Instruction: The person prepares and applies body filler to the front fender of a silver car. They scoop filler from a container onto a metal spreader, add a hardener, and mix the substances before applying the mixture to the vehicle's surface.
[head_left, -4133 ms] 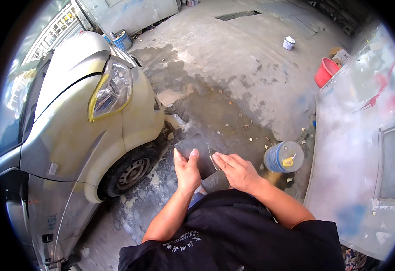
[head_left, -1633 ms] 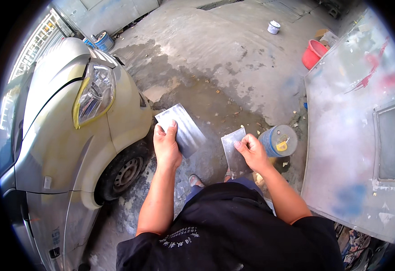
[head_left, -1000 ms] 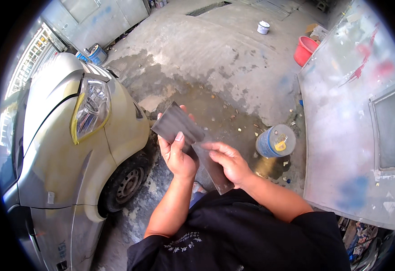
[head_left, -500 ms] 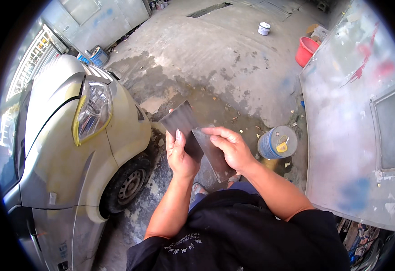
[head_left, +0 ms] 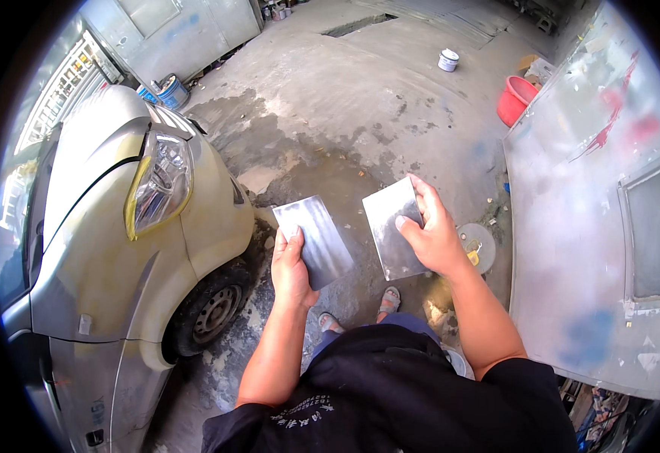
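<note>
My left hand grips a thin grey rectangular sheet, its thumb on the face and the fingers behind. A second stiff grey sheet, pale and shiny at its top, is held in my right hand; the thumb presses its face and fingers wrap the far edge. A gap separates the two sheets, both raised in front of my body. Their exact material cannot be told. Partly hidden behind my right forearm stands a drum with a small yellow item on top.
To my left is a car with yellowish patches and yellow tape around its headlight. A pale panel stands on the right, near a red tub. Farther off are a white bucket and a floor slot.
The sheets, which were overlapping and touching, are now apart. My right hand has moved up and right with its sheet, and both sheets have tilted so their faces catch light.
</note>
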A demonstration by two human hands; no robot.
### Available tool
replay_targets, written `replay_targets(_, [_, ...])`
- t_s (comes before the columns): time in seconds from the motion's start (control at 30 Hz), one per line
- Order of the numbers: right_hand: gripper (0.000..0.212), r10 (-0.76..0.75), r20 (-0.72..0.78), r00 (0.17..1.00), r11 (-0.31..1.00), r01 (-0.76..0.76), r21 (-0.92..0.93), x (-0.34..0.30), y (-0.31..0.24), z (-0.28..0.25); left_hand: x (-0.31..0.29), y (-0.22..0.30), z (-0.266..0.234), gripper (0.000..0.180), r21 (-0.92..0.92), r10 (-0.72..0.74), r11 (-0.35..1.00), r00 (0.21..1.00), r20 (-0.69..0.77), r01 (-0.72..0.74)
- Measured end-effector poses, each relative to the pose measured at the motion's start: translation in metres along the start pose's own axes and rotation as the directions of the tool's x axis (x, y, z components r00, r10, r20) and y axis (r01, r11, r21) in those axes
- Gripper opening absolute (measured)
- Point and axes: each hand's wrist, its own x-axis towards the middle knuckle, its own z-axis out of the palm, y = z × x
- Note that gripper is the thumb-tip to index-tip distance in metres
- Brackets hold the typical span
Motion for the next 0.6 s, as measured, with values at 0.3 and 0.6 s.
replay_targets(0.3, [0.034, -0.556, 0.319, 0.767, 0.654, 0.641, -0.402, -0.034, -0.012, 0.029, -0.011, -0.029, 0.006, 0.036, 0.073, 0.235, 0.970, 0.971, -0.044, -0.232])
replay_targets(0.6, [0.025, 0.009, 0.149, 0.989, 0.823, 0.077, -0.563, -0.042, 0.023, -0.004, -0.003, -0.001, 0.009, 0.036, 0.105, 0.296, 0.947, 0.952, 0.076, -0.303])
